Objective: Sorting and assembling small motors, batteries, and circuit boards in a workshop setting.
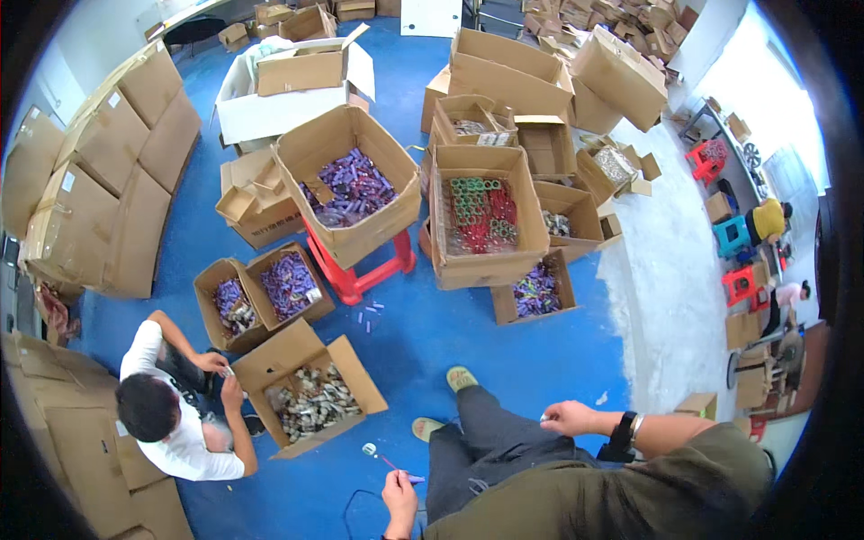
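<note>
My left hand (399, 498), low in the view, is closed on a small purple cylinder (416, 479) with a thin red wire. Near the wire's upper end is a small white-and-silver piece (369, 448); whether the two are joined is too small to tell. My right hand (567, 418) is held over my right leg, fingers pinched on a small whitish piece (544, 418) whose kind I cannot make out. Beyond my left hand stands an open carton of white and metallic parts (346, 360).
A seated person in white (171, 423) works at that carton's left. A box of purple cylinders (292, 148) rests on a red stool (346, 283). Beside it is a box of green rings and red wires (450, 270). Stacked cartons (135, 162) line the left; people work far right.
</note>
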{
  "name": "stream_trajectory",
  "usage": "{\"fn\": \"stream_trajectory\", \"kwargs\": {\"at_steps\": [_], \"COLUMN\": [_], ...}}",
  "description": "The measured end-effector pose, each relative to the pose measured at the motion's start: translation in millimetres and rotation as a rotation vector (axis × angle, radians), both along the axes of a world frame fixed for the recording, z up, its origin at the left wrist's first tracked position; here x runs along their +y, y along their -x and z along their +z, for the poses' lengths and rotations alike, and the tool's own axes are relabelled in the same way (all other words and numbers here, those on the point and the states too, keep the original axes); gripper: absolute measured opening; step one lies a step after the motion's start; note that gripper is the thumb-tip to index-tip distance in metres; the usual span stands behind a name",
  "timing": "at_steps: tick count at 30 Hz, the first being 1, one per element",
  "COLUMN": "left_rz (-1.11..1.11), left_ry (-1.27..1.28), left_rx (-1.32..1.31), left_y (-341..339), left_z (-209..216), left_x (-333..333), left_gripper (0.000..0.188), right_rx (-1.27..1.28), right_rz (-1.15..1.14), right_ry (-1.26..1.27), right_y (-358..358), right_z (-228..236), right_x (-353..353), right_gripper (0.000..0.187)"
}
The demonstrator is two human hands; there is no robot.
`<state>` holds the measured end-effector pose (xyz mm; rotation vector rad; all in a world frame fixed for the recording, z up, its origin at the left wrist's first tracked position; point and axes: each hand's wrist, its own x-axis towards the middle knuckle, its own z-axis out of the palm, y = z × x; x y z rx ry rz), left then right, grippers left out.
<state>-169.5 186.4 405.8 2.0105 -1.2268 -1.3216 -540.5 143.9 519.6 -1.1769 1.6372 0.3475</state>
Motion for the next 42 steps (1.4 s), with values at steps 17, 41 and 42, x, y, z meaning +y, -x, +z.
{"fn": "stream_trajectory", "kwargs": {"at_steps": [17,41,42], "left_rz": [0.187,0.957,0.898], "left_ry": [-0.101,-0.509,-0.546], "left_rx": [-0.091,0.597,0.608], "left_y": [14,54,55], "left_z": [-24,-260,-269], "left_x": [-57,-177,-176], "left_gripper": [0.018,0.018,0.018], "right_rx": [-0.133,0.027,0.038], "right_rz": [0.297,0.54,0.549], "right_ry": [0.158,0.233,0.331], "right_y": [-59,-208,-208], "right_z": [-121,-694,-711], "right_x": [-151,-432,-434], "right_gripper": [0.024,0.049,0.061]}}
